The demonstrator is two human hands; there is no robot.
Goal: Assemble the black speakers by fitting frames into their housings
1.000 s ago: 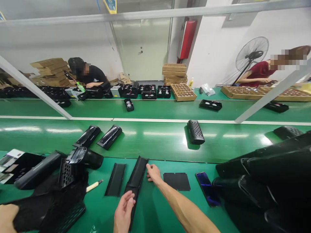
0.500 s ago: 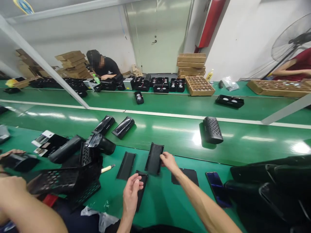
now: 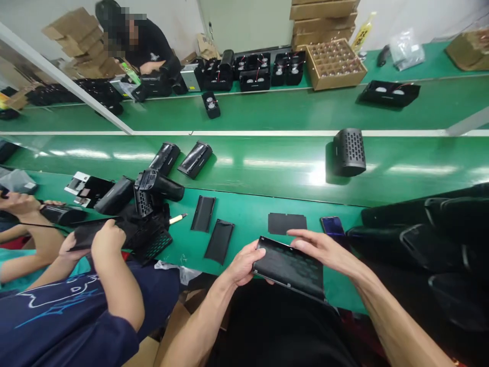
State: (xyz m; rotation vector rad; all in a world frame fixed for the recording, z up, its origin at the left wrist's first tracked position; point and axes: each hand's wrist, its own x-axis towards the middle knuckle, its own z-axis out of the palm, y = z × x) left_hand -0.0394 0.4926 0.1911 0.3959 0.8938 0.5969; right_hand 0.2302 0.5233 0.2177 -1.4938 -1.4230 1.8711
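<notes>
My left hand (image 3: 248, 262) grips a black curved panel (image 3: 292, 270) by its left end, thumb on top and fingers beneath. The panel is tilted in front of my body, and a pattern of hexagons shows faintly on its inner face. Over its upper right edge is my right hand (image 3: 324, 250), fingers stretched out and apart; whether it touches the panel is hard to tell. Two similar black panels, one farther (image 3: 203, 214) and one nearer (image 3: 219, 242), lie on the green table to the left. Beyond my right hand lies a flat black sheet (image 3: 287, 223).
A phone (image 3: 332, 226) and large black pieces (image 3: 428, 255) are at right. A perforated black housing (image 3: 349, 153) stands on the green belt (image 3: 260, 168). At left, a co-worker's hands (image 3: 109, 237) hold a black part beside piled housings (image 3: 118, 196) and a yellow-handled tool (image 3: 178, 219).
My right hand has let go of the panel it held over the table. My left hand now grips a panel close to my body. The view has tipped downward.
</notes>
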